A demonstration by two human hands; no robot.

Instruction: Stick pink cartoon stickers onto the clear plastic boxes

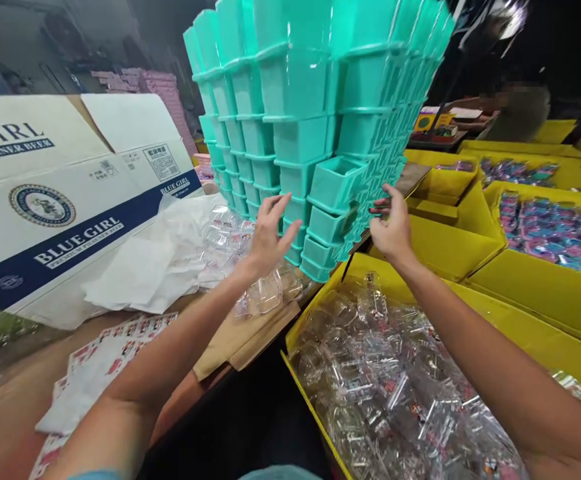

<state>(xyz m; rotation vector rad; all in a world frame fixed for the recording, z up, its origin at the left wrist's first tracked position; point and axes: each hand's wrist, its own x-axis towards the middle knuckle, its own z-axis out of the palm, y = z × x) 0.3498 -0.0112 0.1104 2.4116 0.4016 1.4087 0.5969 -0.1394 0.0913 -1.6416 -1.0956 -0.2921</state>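
Note:
Stacked turquoise bins (300,140) rise in a tall wall at the centre of the head view. One small turquoise bin (338,183) juts out from the front corner of the stack. Just left of that corner is my left hand (272,233), its fingers apart and nothing held. My right hand (390,223) is raised at the stack's right side, fingers spread and curved, also holding nothing. Clear plastic shells (265,290) lie on the table below my left hand. Many clear plastic packages (385,373) fill a yellow box beneath my right forearm.
A white and blue carton (70,200) stands at the left, with white sheets (145,260) beside it. Printed sheets (115,347) lie on the table's near left. Yellow boxes (535,293) fill the right; a person (523,113) is behind them.

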